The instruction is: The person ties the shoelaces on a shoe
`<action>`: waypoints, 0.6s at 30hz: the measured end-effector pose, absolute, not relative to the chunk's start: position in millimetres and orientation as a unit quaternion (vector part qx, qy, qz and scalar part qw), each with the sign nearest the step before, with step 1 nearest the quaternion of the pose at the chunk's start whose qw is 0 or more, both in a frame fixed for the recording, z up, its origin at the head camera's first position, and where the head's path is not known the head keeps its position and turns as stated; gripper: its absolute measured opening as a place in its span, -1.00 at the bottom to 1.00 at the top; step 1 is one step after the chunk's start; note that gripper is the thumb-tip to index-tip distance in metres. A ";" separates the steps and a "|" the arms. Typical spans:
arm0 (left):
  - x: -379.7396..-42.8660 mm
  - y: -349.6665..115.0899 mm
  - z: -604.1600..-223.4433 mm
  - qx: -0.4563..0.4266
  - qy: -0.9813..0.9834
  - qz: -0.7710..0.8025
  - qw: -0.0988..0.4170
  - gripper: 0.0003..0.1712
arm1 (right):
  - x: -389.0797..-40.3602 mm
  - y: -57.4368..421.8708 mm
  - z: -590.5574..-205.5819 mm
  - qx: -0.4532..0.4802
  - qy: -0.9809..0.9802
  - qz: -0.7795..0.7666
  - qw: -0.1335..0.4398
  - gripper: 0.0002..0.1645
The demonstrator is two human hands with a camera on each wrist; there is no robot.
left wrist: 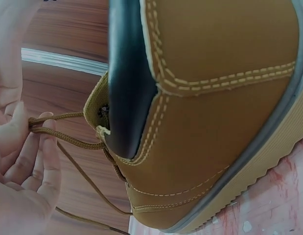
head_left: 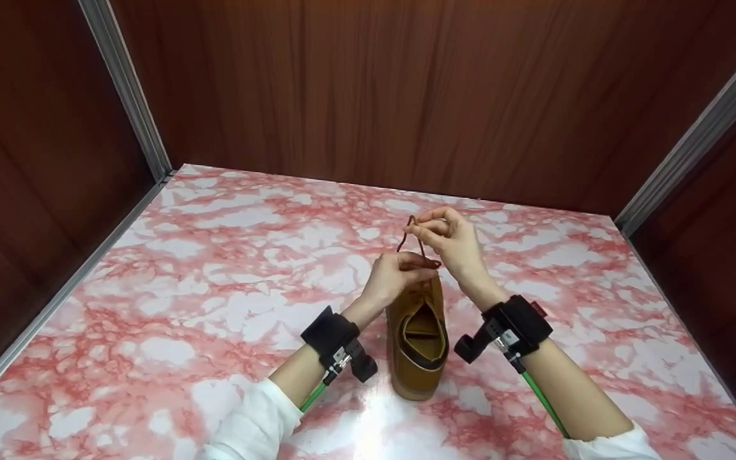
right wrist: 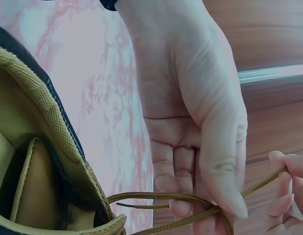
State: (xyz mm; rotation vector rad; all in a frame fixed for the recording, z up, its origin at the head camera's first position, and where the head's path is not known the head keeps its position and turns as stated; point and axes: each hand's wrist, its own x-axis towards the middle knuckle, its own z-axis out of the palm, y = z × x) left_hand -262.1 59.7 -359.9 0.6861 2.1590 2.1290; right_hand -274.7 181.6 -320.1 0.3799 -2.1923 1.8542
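Brown cord lace (left wrist: pixel 73 140) above tan leather shoe (head_left: pixel 416 378)
Left hand (head_left: pixel 395 276) and right hand (head_left: pixel 454 239) pinch it, fingers curled; right of shoe, red wristband label (head_left: pixel 538 308), illegible.

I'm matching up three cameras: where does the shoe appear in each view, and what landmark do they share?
Head: the shoe stands just right of centre, in the lower half.
Left wrist: the shoe fills most of the right side, cropped.
Right wrist: the shoe is at the left and lower left, cropped, its opening showing.
Shared landmark: the lace, held by the left hand and right hand, shows in all three.
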 end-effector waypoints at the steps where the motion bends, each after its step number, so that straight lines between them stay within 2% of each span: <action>1: -263.6 60.6 -362.1 0.219 0.695 0.685 0.015 -0.84 | -274.4 180.7 -319.5 0.138 -0.752 0.634 0.113 -0.85; 7: -276.7 64.6 -380.7 0.217 0.699 0.681 0.001 -0.85 | -275.5 177.6 -317.7 0.191 -0.773 0.600 0.077 -0.83; 12: -278.3 64.6 -383.3 0.219 0.710 0.669 -0.013 -0.85 | -276.9 177.7 -317.5 0.224 -0.800 0.551 0.074 -0.78; 18: -277.5 64.1 -385.1 0.215 0.697 0.684 0.000 -0.86 | -275.5 185.9 -316.2 0.204 -0.835 0.502 0.090 -0.74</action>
